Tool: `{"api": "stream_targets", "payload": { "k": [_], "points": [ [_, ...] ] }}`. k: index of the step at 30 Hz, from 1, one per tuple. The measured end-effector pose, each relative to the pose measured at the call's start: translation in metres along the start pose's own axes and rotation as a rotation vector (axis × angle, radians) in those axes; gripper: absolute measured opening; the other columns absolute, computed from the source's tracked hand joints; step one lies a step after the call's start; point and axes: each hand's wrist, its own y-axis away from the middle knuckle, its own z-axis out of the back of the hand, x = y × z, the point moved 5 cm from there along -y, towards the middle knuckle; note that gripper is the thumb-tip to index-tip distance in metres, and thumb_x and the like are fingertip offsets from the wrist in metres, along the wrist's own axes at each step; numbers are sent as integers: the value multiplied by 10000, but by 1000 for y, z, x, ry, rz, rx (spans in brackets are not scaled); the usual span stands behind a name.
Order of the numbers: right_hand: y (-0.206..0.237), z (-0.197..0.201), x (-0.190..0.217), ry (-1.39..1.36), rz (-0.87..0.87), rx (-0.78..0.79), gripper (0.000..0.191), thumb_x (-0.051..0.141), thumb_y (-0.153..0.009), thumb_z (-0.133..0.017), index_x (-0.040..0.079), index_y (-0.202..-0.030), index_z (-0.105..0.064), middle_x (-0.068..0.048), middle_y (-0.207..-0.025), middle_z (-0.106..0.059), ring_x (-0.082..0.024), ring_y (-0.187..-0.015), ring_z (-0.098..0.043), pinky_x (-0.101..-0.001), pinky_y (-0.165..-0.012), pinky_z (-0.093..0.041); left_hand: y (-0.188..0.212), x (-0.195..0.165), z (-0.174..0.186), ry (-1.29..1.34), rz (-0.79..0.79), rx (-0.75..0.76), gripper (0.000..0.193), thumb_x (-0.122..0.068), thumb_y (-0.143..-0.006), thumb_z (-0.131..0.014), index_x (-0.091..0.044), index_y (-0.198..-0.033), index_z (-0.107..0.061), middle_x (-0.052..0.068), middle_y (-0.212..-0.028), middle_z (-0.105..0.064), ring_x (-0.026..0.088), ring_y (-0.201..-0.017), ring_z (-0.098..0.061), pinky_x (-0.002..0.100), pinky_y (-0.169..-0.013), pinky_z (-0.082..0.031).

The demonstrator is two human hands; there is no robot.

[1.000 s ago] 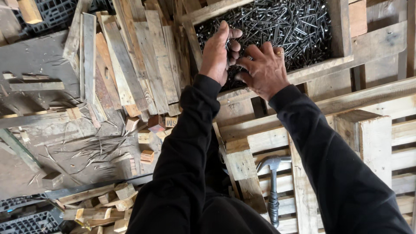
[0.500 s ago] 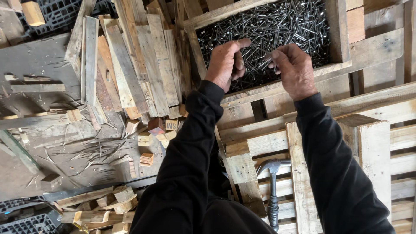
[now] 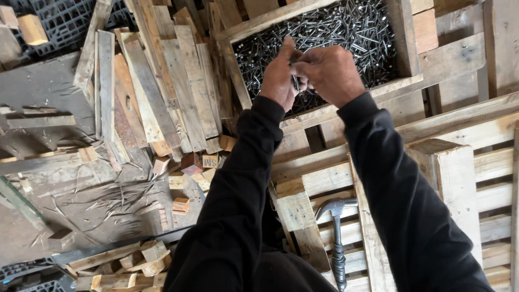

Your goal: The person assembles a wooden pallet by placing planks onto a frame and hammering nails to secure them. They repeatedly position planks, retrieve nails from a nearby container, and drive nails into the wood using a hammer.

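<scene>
Both hands now meet over the near edge of the wooden tray of nails [image 3: 403,51], where half a second ago they were apart, each picking separately in the loose heap of dark nails [image 3: 346,32]. The left hand [image 3: 279,75] has its fingers curled narrow around a small bunch of nails, whose tips show between the two hands. The right hand [image 3: 331,73] is pressed against it, fingers bent inward, apparently passing over or squaring up the bunch; whether it holds nails of its own I cannot tell. The picking looks finished for this handful. A claw hammer [image 3: 337,238] lies untouched on the pallet boards [image 3: 486,162] below
</scene>
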Motion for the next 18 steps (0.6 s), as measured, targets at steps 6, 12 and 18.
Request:
{"api": "stream_targets", "payload": {
  "k": [6,12,18],
  "points": [
    [29,8,-29,-609,8,-332,240,291,-1019,-710,52,-1041,-722,-25,-912,-707,-106,-771,-674,-267,-663,-619,6,0,14,206,-10,63,365,-333,-1076,-469,-19,-1050,-654,-29,-674,-533,123,-581,-524,292,-487,-406],
    [127,-12,-82,-1011,-41,-343,162,190,-1076,-662,37,-1025,-686,-64,-879,-677,-144,-773,-626,-314,-750,-555,27,40,-10,642,112,265,252,-301,-1107,-519,-88,-1191,-624,16,-884,-666,191,-836,-640,291,-663,-547],
    [260,-51,-143,-1119,-284,-489,160,132,-991,-690,-16,-1047,-712,-79,-913,-713,-163,-842,-677,-319,-807,-579,79,88,-68,819,82,590,346,-404,-1111,-553,-80,-1182,-650,98,-1048,-727,280,-1089,-695,411,-929,-609]
  ]
}}
